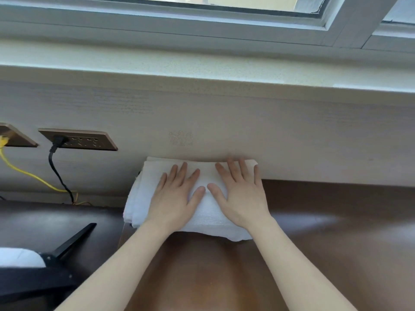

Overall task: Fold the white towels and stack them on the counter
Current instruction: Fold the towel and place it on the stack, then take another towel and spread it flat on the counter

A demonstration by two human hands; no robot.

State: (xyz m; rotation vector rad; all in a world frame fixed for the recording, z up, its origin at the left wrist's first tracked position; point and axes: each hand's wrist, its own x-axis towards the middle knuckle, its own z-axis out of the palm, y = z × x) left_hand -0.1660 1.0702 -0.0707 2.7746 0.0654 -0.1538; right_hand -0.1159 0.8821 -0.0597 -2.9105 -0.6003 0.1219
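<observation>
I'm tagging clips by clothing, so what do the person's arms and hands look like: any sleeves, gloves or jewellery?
Both arms are bare as far as the frame shows: no sleeve on the left arm or the right arm. The left hand and the right hand wear no gloves, and no ring, watch or bracelet is visible.

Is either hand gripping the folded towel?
No, the left hand and right hand both lie flat, fingers straight, on the folded white towel.
</observation>
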